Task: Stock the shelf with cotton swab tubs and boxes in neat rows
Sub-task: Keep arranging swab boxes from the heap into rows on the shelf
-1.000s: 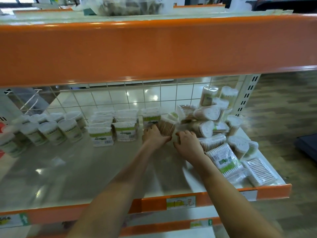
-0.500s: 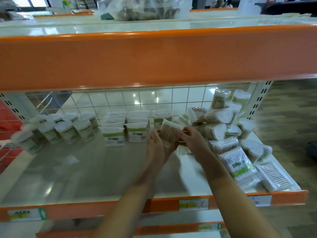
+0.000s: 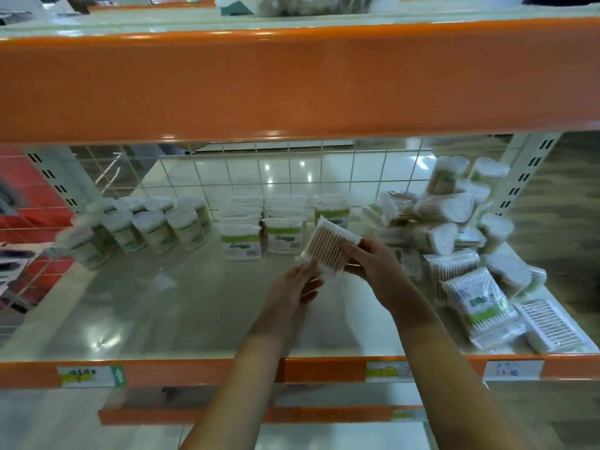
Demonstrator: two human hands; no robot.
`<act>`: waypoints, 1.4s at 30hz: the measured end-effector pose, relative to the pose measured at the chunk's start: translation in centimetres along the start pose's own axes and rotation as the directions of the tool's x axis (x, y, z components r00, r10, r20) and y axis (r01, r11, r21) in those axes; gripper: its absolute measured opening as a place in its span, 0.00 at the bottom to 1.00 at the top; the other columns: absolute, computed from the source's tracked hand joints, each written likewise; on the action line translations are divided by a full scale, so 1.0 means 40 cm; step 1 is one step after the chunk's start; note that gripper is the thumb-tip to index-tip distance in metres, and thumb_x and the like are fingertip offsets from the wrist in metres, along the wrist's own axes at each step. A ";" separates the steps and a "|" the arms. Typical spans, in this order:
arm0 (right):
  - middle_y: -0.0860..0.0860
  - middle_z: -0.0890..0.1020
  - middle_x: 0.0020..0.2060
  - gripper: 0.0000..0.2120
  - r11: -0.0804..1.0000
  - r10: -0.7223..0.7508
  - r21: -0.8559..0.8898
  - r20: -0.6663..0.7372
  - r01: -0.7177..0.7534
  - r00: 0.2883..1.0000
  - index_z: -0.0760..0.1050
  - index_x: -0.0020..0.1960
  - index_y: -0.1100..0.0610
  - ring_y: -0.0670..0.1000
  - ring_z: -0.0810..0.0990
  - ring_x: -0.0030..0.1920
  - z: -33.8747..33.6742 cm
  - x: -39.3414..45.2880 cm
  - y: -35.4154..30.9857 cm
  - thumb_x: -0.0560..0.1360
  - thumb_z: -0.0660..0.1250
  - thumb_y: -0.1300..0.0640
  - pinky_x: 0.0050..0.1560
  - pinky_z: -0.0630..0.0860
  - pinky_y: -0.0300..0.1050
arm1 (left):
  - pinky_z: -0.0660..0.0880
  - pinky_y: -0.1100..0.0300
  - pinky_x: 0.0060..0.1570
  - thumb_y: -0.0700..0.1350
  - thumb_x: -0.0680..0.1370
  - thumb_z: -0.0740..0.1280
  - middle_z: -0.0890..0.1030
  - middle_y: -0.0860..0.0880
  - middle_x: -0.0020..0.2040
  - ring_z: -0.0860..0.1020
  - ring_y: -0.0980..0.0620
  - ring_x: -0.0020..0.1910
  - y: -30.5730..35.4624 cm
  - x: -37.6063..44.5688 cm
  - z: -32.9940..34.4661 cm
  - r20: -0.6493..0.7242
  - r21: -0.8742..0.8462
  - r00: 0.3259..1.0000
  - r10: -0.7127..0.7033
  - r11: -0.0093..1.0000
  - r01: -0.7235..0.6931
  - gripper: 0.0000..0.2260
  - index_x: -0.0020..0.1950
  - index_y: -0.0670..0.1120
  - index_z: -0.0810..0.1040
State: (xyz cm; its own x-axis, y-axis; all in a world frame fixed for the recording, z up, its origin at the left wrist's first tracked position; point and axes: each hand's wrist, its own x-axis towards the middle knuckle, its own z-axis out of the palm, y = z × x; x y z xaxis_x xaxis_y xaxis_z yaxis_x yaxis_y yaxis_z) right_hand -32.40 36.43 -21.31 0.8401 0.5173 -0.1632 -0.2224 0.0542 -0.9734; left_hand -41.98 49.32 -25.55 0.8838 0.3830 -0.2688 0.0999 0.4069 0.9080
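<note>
You've lifted the box (image 3: 329,246) off the shelf (image 3: 162,319), left hand (image 3: 293,292) and right hand (image 3: 373,266) pinching its ends; light, stiff, slick plastic, so hold by edges.

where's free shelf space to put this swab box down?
Both hands, left hand and right hand, hold the swab box. The shelf is bare in front of the tubs and boxed rows, out to the orange lip. There is also a gap between tubs and rows. The right end is crowded by the loose pile.
</note>
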 end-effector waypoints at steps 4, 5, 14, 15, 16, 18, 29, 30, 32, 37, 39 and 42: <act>0.62 0.80 0.54 0.14 0.995 0.021 0.095 0.039 -0.025 0.999 0.71 0.61 0.69 0.57 0.81 0.55 0.014 -0.010 0.009 0.78 0.62 0.62 0.55 0.79 0.48 | 0.72 0.61 0.47 0.47 0.73 0.68 0.82 0.50 0.41 0.78 0.54 0.43 0.017 -0.001 -0.005 0.007 -0.120 1.000 -0.016 0.993 0.017 0.07 0.47 0.45 0.80; 0.61 0.80 0.53 0.14 0.993 0.027 0.113 0.055 -0.033 0.998 0.71 0.60 0.68 0.56 0.81 0.54 0.016 -0.014 0.012 0.78 0.61 0.62 0.55 0.79 0.47 | 0.73 0.62 0.47 0.46 0.75 0.67 0.82 0.50 0.41 0.78 0.54 0.43 0.024 -0.002 -0.008 0.008 -0.123 1.000 -0.020 0.992 0.020 0.06 0.47 0.44 0.79; 0.61 0.80 0.53 0.13 0.998 0.061 0.022 0.082 -0.063 0.995 0.72 0.59 0.66 0.56 0.81 0.54 0.019 -0.032 0.030 0.77 0.64 0.61 0.54 0.79 0.45 | 0.77 0.66 0.38 0.42 0.76 0.66 0.81 0.46 0.44 0.80 0.55 0.39 0.082 -0.003 -0.026 -0.004 -0.028 1.000 0.021 0.999 -0.021 0.07 0.50 0.41 0.79; 0.60 0.81 0.54 0.13 0.998 0.061 -0.008 0.083 -0.060 0.995 0.73 0.59 0.64 0.55 0.81 0.54 0.016 -0.032 0.029 0.76 0.65 0.61 0.54 0.79 0.45 | 0.77 0.66 0.38 0.43 0.75 0.67 0.80 0.45 0.43 0.80 0.54 0.38 0.094 -0.003 -0.031 0.000 0.007 0.999 0.045 0.999 -0.045 0.07 0.49 0.41 0.79; 0.58 0.80 0.54 0.13 0.998 0.056 -0.040 0.092 -0.052 0.994 0.73 0.59 0.62 0.54 0.80 0.54 0.013 -0.033 0.027 0.75 0.66 0.61 0.54 0.79 0.45 | 0.77 0.64 0.41 0.45 0.74 0.68 0.81 0.44 0.44 0.80 0.52 0.40 0.106 -0.001 -0.038 0.020 0.076 0.997 0.079 0.994 -0.081 0.08 0.49 0.41 0.79; 0.56 0.79 0.54 0.15 0.994 0.040 -0.110 0.121 -0.026 0.992 0.72 0.61 0.58 0.52 0.80 0.53 0.010 -0.036 0.019 0.75 0.67 0.61 0.52 0.79 0.43 | 0.78 0.60 0.48 0.45 0.75 0.68 0.83 0.45 0.45 0.81 0.50 0.44 0.138 -0.001 -0.045 0.055 0.234 0.990 0.126 0.963 -0.136 0.08 0.51 0.43 0.80; 0.60 0.80 0.53 0.07 0.990 0.038 -0.141 0.195 -0.010 0.980 0.75 0.54 0.61 0.51 0.81 0.51 0.030 -0.050 0.030 0.76 0.65 0.63 0.47 0.79 0.39 | 0.76 0.56 0.48 0.48 0.75 0.69 0.81 0.50 0.44 0.79 0.51 0.46 0.193 0.019 -0.040 0.170 0.610 0.962 0.215 0.743 -0.274 0.03 0.47 0.53 0.79; 0.58 0.81 0.51 0.07 0.993 0.042 -0.115 0.209 -0.018 0.977 0.75 0.55 0.61 0.51 0.82 0.50 0.026 -0.051 0.032 0.76 0.64 0.63 0.48 0.79 0.40 | 0.77 0.55 0.49 0.48 0.76 0.67 0.81 0.49 0.45 0.80 0.49 0.47 0.192 0.016 -0.043 0.179 0.572 0.965 0.191 0.778 -0.260 0.04 0.49 0.51 0.79; 0.55 0.82 0.48 0.09 0.999 0.050 -0.003 0.261 -0.051 0.964 0.75 0.55 0.62 0.51 0.82 0.51 0.022 -0.056 0.028 0.77 0.62 0.60 0.50 0.79 0.41 | 0.77 0.53 0.52 0.49 0.78 0.63 0.82 0.46 0.47 0.80 0.47 0.49 0.197 0.015 -0.049 0.158 0.424 0.978 0.138 0.885 -0.194 0.09 0.52 0.48 0.80; 0.57 0.83 0.45 0.14 0.908 0.062 0.357 0.399 -0.218 0.915 0.77 0.54 0.64 0.51 0.83 0.46 0.030 -0.069 0.012 0.74 0.60 0.58 0.46 0.80 0.41 | 0.76 0.52 0.55 0.42 0.76 0.67 0.83 0.49 0.50 0.79 0.47 0.52 0.211 0.014 -0.059 0.272 0.146 0.955 0.120 0.976 -0.164 0.09 0.55 0.44 0.79; 0.57 0.83 0.43 0.14 0.875 0.077 0.409 0.412 -0.260 0.908 0.81 0.51 0.63 0.50 0.83 0.42 0.042 -0.075 0.017 0.72 0.64 0.56 0.41 0.81 0.39 | 0.77 0.53 0.56 0.47 0.70 0.74 0.83 0.51 0.53 0.79 0.50 0.56 0.215 0.014 -0.065 0.463 0.147 0.878 0.125 0.965 -0.215 0.20 0.59 0.44 0.76; 0.56 0.84 0.39 0.13 0.827 0.094 0.452 0.473 -0.333 0.876 0.83 0.47 0.63 0.49 0.84 0.37 0.059 -0.083 0.033 0.69 0.72 0.54 0.34 0.79 0.37 | 0.75 0.56 0.58 0.40 0.71 0.72 0.79 0.52 0.61 0.75 0.51 0.63 0.235 0.015 -0.065 0.647 0.193 0.761 0.044 0.956 -0.220 0.27 0.68 0.47 0.67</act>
State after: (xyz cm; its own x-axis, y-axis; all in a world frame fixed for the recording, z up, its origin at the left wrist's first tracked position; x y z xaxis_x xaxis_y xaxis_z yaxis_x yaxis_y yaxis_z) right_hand -36.63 36.79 -21.67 0.4810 0.8623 -0.1584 -0.6876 0.2590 -0.6783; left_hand -41.71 55.52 -18.00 0.9728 -0.2275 0.0436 -0.0104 0.1451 0.9894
